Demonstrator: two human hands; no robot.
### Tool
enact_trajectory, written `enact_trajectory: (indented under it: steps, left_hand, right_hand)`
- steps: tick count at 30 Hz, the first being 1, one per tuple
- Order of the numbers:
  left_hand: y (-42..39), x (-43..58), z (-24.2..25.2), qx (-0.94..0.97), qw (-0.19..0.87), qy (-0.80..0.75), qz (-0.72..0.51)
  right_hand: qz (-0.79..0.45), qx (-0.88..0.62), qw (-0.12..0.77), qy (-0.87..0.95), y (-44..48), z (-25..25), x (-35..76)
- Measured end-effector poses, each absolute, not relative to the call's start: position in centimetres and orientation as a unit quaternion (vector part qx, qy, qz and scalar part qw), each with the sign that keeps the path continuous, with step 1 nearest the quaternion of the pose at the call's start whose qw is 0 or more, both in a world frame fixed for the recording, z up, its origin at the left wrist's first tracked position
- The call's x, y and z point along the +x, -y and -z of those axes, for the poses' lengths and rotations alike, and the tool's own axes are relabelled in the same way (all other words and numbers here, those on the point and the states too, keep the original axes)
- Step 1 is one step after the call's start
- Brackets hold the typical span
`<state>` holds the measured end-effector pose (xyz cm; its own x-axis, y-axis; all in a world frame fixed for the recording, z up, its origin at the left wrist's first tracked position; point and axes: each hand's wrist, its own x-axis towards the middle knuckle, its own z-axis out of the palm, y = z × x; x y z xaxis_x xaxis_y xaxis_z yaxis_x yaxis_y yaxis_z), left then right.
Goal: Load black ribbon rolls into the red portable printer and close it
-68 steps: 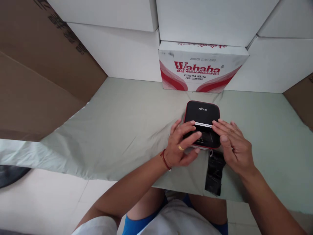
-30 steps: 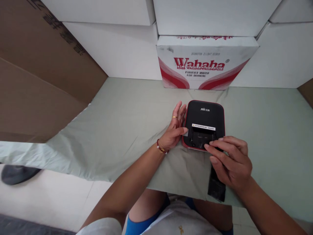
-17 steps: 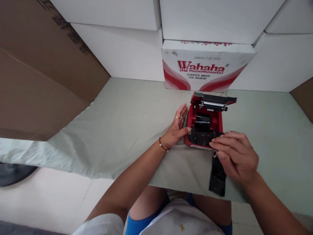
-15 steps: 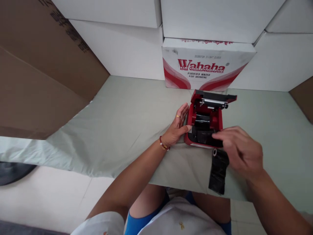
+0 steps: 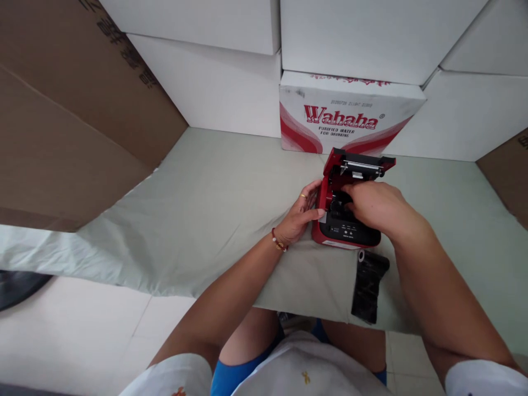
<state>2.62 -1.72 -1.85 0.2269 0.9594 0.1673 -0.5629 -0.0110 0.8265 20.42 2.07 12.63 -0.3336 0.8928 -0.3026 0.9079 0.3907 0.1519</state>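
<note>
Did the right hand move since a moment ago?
Yes. The right hand went from the printer's near edge, by the black roll, forward into its open compartment, toward the Wahaha box.

Wahaha carton [image 5: 350, 118], black roll [image 5: 368, 283]

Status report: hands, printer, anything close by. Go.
Left hand flat against printer side. Right hand reaching into open bay; grip hidden. Lid up. Black roll lies at table edge, untouched.

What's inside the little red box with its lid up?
Inside the red box the walls are red with black parts. The right hand reaches in and covers most of it, so whatever sits under the fingers is hidden.
</note>
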Motion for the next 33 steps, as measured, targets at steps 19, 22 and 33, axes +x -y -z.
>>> enact_trajectory:
  steps: [19, 22, 33]
  left_hand:
    - [1.3, 2.9, 2.4, 0.433, 0.656, -0.244, -0.569]
    - [1.3, 2.9, 2.5, 0.438, 0.654, -0.244, -0.566]
    - [1.2, 3.0, 2.6, 0.439, 0.654, -0.248, -0.565]
  right_hand:
    - [0.009, 0.592, 0.106, -0.799, -1.0, -11.3, 21.0]
    - [0.019, 0.600, 0.108, -0.793, -0.8, -11.3, 21.1]
    - [0.133, 0.612, -0.041, -0.778, 0.5, -11.8, 21.7]
